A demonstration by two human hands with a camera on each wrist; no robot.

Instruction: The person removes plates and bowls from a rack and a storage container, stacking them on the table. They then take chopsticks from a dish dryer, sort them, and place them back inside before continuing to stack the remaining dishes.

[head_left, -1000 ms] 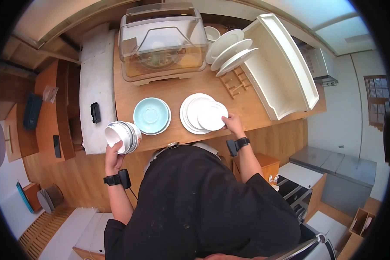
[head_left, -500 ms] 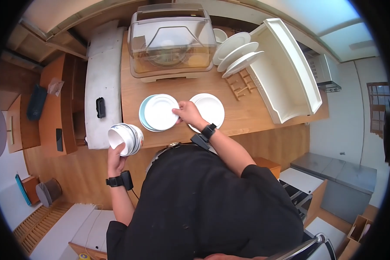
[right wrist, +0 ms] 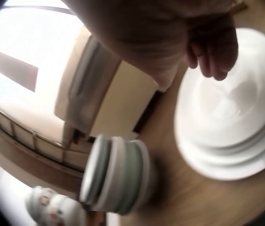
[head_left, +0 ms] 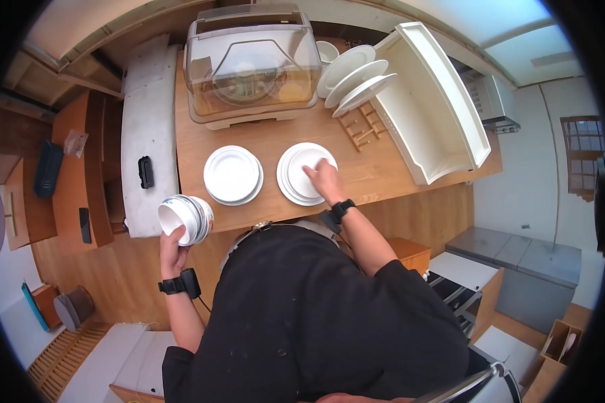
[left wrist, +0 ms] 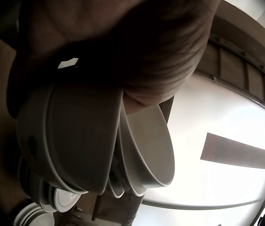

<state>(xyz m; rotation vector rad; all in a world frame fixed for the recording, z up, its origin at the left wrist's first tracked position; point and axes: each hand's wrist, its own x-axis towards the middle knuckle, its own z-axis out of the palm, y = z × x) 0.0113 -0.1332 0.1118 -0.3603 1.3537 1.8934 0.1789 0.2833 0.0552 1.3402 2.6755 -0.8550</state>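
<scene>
In the head view my left hand [head_left: 173,250] grips a nested stack of white bowls [head_left: 193,219], tipped on its side, with the thumb inside the nearest bowl. Up close in the left wrist view, the bowls [left wrist: 83,141] fan slightly apart at their rims. My right hand [head_left: 325,180] hovers over the right stack of white plates [head_left: 294,191], holding nothing. Its loosely bent fingers [right wrist: 217,59] hang above the top plate in the right wrist view. Left of that stands another pile of plates [head_left: 232,173], topped by a white one; bluish-green edges show lower down.
A dish box with a clear lid [head_left: 252,74] stands at the back. To its right, several white plates [head_left: 359,80] lean in a wooden rack [head_left: 366,131] beside a large cream bin [head_left: 444,114]. A black object [head_left: 145,172] lies on the grey-white surface at left.
My right hand carried a white plate from the right stack to the left pile, covering the bluish-green plate, let it go, and came back over the right stack. The left hand keeps holding the bowls.
</scene>
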